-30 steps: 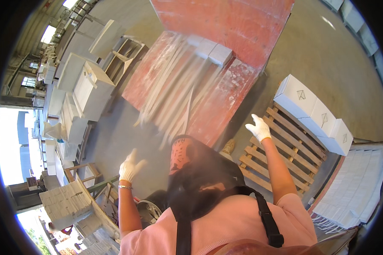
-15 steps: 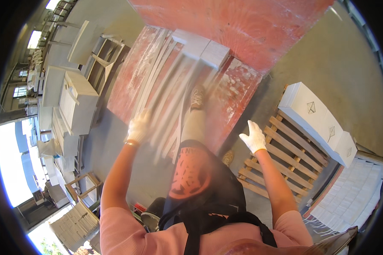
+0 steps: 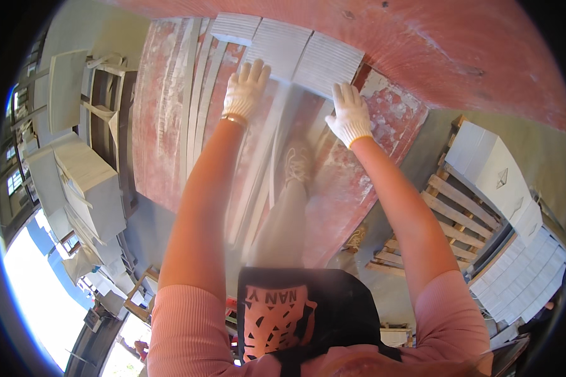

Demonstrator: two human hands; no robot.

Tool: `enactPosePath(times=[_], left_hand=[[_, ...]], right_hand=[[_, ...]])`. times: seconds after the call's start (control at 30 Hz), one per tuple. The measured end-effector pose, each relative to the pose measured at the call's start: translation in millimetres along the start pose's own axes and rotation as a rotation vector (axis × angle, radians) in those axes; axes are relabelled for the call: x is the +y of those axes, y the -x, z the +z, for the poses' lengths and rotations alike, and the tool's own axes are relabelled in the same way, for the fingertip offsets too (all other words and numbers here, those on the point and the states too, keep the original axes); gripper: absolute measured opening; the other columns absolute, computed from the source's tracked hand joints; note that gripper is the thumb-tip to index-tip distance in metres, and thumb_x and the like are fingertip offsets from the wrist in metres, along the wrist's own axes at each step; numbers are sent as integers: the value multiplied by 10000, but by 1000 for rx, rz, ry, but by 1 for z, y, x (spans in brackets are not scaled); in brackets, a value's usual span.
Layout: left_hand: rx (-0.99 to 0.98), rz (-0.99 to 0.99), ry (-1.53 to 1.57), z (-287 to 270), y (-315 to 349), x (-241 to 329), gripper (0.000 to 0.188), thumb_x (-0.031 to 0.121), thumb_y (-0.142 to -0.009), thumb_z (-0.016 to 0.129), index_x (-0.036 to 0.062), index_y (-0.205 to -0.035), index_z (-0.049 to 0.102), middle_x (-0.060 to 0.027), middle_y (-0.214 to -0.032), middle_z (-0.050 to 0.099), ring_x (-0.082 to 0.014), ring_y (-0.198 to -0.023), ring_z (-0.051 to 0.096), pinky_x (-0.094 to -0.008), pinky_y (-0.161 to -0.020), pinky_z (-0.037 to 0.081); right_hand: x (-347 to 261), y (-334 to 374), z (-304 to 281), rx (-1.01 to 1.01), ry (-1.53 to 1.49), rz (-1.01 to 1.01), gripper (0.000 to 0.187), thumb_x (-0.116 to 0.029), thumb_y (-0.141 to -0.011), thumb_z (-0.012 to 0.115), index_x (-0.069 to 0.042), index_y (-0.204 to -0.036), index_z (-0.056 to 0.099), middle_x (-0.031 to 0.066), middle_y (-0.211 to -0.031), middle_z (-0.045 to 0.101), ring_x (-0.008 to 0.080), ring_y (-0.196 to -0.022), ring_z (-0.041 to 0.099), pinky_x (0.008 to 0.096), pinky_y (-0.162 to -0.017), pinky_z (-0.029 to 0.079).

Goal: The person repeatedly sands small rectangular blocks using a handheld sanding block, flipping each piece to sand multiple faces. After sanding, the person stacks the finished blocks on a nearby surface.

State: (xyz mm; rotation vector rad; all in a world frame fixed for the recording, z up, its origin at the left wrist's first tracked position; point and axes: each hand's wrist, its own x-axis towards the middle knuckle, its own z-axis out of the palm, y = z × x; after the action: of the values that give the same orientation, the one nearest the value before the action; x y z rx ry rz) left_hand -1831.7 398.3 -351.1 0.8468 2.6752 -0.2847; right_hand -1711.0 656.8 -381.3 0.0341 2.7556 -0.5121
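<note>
A row of pale grey blocks with finely ridged tops [image 3: 280,47] lies across the far end of a worn red board [image 3: 160,94]. My left hand [image 3: 245,91], in a white knit glove, reaches to the near edge of the row with fingers stretched out. Also gloved, my right hand [image 3: 349,114] has its fingers extended at the near right corner of the row. Both sets of fingertips appear to meet the blocks, though firm contact is hard to tell. Long pale strips [image 3: 198,94] run lengthwise along the board, beside my shoe [image 3: 297,164].
Beyond the row rises a large red panel [image 3: 459,56]. On the right, a wooden pallet [image 3: 453,220] carries long white boxes [image 3: 493,166], with stacked white packs [image 3: 525,270] nearer me. To the left stand a pale box-shaped stack [image 3: 85,182] and a wooden frame [image 3: 104,94].
Both my hands have moved forward and inward, from wide apart to the near edge of the ridged blocks. The view has shifted closer to the row, and my body leans further over the board.
</note>
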Motion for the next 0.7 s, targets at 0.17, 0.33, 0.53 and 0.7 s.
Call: enactPosePath(times=[0.17,0.33,0.53,0.7], left_hand=[[210,101,46,46,-68,-12,735,238,-816,734,127,-1486,454,-92,-1580,416,-321,-1446,405,-497,-1118,416],[270,142,104,82,-87,-8,713,87,-770,680,120,-1452,475,-91,-1561,435,-306,-1431,418,-492,-1129,402],[351,102,183,96,-85,0,668,54,-776,670,116,-1422,512,-96,-1530,479,-313,-1420,439,-493,-1131,399],[382,123,162,106,-79,-5,644,108,-819,669,122,-1443,510,-82,-1494,527,-307,-1377,494,-501,-1097,416]], right_hand=[[-7,-55,36,126,183,-28,903,-383,-805,792,-53,-1546,397,172,-1563,425,348,-1431,411,488,-1212,313],[-2,-62,67,114,337,-22,898,-385,-791,799,-61,-1538,420,169,-1562,434,361,-1438,402,522,-1227,277],[3,-61,73,278,304,-76,842,-333,-766,810,-63,-1488,472,170,-1485,495,365,-1384,443,530,-1211,300],[5,-65,65,380,226,-126,634,-183,-784,726,-53,-1381,555,153,-1368,556,332,-1260,523,476,-1065,452]])
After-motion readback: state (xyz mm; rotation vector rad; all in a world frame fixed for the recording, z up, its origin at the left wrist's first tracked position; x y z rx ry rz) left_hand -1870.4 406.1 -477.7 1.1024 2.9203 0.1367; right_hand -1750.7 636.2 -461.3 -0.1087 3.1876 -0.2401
